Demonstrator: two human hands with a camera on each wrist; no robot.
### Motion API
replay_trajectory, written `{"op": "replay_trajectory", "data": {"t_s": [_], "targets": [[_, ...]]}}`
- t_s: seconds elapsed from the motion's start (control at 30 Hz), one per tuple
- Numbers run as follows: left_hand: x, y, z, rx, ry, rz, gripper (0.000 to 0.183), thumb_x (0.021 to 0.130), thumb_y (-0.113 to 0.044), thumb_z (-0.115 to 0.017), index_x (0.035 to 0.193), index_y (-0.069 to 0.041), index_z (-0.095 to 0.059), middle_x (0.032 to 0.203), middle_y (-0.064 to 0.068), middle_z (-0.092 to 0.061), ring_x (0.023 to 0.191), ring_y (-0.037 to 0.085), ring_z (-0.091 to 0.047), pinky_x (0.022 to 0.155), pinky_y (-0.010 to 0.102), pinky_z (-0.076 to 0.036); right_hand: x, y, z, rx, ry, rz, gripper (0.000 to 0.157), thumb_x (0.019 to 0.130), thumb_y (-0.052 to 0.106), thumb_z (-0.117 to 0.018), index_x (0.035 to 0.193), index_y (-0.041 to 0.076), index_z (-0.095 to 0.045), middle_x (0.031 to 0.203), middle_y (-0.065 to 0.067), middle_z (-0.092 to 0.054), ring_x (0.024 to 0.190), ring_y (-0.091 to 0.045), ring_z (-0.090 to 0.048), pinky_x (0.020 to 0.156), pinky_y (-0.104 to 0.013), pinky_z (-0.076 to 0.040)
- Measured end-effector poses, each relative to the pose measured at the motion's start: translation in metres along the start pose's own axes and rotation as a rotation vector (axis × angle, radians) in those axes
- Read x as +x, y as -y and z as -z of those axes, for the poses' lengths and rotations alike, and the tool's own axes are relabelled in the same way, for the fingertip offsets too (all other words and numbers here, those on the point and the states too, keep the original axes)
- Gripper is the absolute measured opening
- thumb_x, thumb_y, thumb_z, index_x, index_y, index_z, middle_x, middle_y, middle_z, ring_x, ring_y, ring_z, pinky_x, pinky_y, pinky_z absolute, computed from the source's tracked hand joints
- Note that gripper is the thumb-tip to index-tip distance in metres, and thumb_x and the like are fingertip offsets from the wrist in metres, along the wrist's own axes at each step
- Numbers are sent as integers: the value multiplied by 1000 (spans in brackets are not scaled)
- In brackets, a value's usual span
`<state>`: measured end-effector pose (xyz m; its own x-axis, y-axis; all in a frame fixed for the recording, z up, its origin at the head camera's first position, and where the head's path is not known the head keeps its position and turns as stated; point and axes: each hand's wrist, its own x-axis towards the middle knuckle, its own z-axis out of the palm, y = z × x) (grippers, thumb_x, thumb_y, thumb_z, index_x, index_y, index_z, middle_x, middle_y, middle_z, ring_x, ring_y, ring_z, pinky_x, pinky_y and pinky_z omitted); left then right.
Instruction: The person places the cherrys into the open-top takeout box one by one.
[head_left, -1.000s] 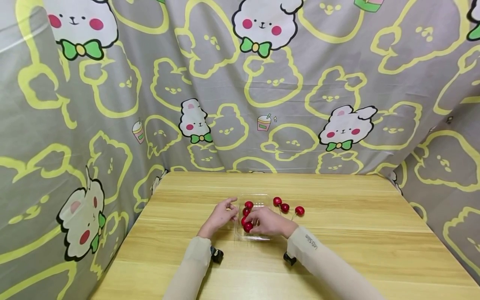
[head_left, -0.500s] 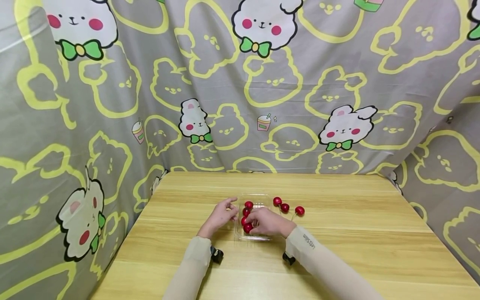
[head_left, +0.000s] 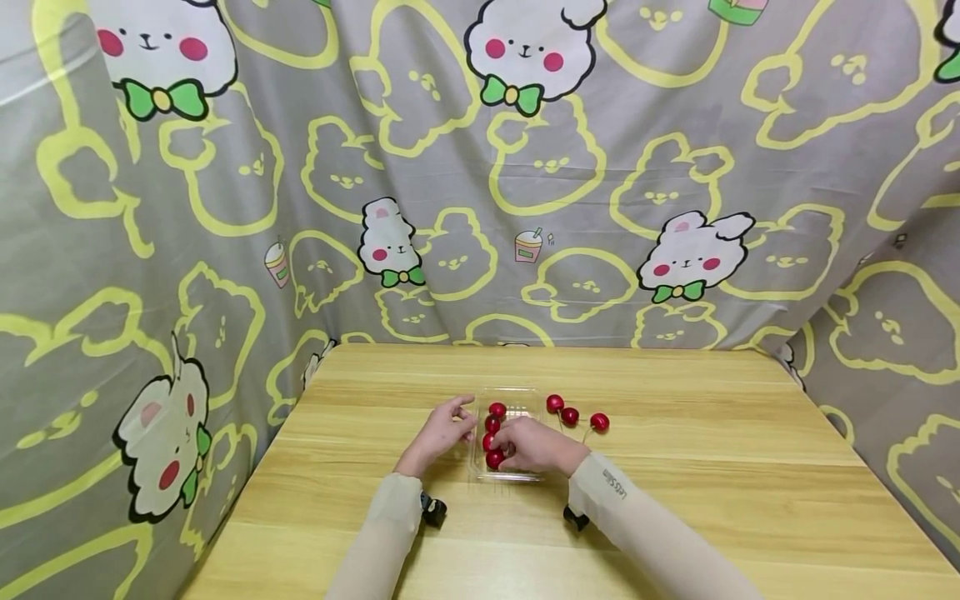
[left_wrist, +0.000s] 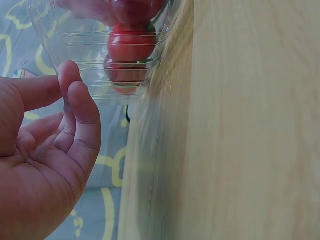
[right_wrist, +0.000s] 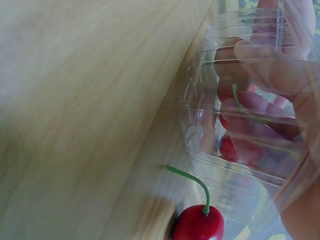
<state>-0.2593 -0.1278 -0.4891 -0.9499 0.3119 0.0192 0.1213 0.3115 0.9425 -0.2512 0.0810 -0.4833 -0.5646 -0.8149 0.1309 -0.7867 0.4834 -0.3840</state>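
Leftmost on the table [head_left: 360,433], I have the left hand [head_left: 446,427] resting beside the box, fingers loose and slightly bent. The left wrist view shows two fingertips close together by the plastic, gripping nothing I can make out; whether they touch the wall I cannot tell.

Next comes the clear plastic box [head_left: 519,477] itself, upright, with four cherries in a rough column along its left side, from the farthest cherry [head_left: 497,410] to the nearest cherry [head_left: 493,460].

Reaching in from the right is the right hand [head_left: 532,444] — fingers bent down over the two nearer cherries. Through the box wall, the right wrist view gives me a green stem [right_wrist: 235,95] among those fingers, but I cannot tell whether they pinch a cherry or only touch one.

I judge the step in hand to be settling a cherry into that column. To my mind, the next move calls for a gentle release and a straight lift, so the stem does not snag and the neighbours do not roll — with the left hand kept ready to steady the light box.

Farthest right, three loose cherries [head_left: 570,417] lie on the table outside the box, stems attached on at least some.
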Motion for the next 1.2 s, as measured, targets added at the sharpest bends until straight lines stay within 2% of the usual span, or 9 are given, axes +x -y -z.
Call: {"op": "replay_trajectory", "data": {"t_s": [0.17,0.33,0.5,0.63,0.87,1.07,1.2], "targets": [[0,3,0,13,-9,-4,48,95,-2,-54,138,9,-38,90,20,-58,63,14,-60,62,31,-56,1,-1,0,2,7,1,24,78,17,-78,100,9,-72,83,6,-61,70,-2,-54,61,-13,-46],[0,3,0,8,-8,-11,48,95,-2,-54,138,10,-37,91,22,-58,63,15,-61,63,32,-56,0,0,1,26,12,-12,24,78,16,-78,100,9,-72,84,7,-61,71,-2,-55,62,-13,-47],[-1,2,0,23,-12,-5,47,95,-2,-54,138,9,-38,88,18,-59,62,13,-60,63,33,-56,1,0,1,57,14,-20,24,78,12,-78,101,8,-72,85,6,-63,71,-1,-56,63,-12,-48],[0,3,0,31,-12,-1,48,95,-2,-54,138,9,-38,88,17,-59,62,13,-60,65,38,-56,1,-1,0,71,6,-15,24,78,10,-77,101,6,-72,85,4,-64,71,0,-56,64,-12,-48],[2,6,3,-5,12,-4,47,94,2,-53,137,13,-36,91,26,-57,64,21,-61,70,52,-54,2,-1,-1,78,2,-23,23,78,9,-77,101,7,-72,85,5,-65,71,2,-56,63,-12,-48],[1,5,2,17,-3,8,48,95,-3,-54,139,9,-38,89,17,-59,63,13,-60,68,42,-56,3,1,0,51,-1,-11,21,79,12,-77,99,8,-73,88,4,-68,74,0,-58,65,-12,-48],[1,5,1,24,-8,14,49,95,-5,-55,139,7,-38,88,14,-59,64,14,-61,67,38,-56,4,1,-1,11,-3,-1,21,80,14,-77,100,9,-73,91,3,-69,77,-1,-59,68,-12,-48]]}}
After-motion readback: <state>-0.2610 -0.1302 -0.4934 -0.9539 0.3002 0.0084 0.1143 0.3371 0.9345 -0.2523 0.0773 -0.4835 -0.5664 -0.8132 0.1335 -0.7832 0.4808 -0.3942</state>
